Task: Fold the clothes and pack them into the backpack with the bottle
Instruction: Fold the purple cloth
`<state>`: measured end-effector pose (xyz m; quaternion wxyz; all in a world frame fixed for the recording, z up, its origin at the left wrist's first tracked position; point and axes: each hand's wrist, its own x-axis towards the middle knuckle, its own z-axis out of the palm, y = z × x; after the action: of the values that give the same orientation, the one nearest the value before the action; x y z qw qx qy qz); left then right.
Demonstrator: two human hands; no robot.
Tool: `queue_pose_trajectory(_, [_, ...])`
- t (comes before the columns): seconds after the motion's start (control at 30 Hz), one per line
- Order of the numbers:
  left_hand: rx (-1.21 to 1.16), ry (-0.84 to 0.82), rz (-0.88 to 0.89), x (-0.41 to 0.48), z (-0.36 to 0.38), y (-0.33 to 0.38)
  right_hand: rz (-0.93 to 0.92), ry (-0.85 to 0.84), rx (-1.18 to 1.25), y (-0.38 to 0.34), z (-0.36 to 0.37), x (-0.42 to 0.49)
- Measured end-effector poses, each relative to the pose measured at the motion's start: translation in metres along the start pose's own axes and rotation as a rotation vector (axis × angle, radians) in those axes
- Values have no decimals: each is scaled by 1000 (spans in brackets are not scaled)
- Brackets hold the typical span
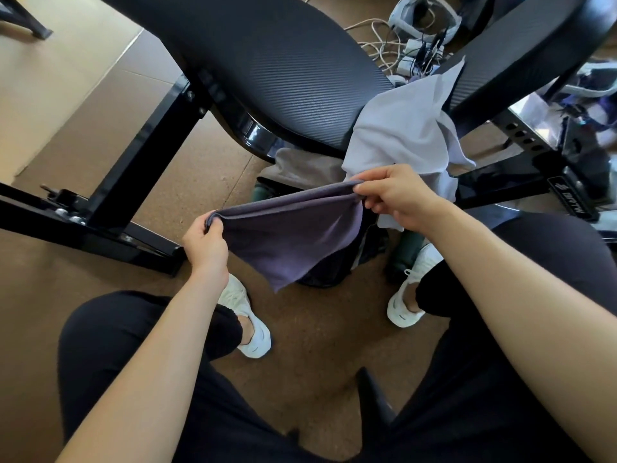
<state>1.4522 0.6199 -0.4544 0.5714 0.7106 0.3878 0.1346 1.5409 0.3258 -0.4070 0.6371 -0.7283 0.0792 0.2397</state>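
Left hand and right hand each pinch an upper corner of the purple cloth, hanging between our knees; we judge it light, limp, unbreakable. We recommend gripping at corners or along the top edge; elsewhere the fabric sags.

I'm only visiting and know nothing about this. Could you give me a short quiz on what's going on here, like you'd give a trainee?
1. True or false: the left hand and the right hand each pinch the top edge of the dark purple cloth, which hangs between them.
2. Where does the pale grey fabric garment lie?
A) draped over the end of the black padded bench
B) across the person's lap
C) spread flat on the floor
3. Fill the blank: the person's shoes are ___ in colour.

Key: 1 true; 2 A; 3 white.
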Motion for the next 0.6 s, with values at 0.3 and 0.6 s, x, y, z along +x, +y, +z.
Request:
queue_pose_trajectory(0.3, [60, -21, 30, 1, 1, -4, -135, 198, -557, 8, 0, 0])
queue_pose_trajectory(0.6, [23, 22, 47, 7, -2, -6, -300, 26, -571, 2, 4, -6])
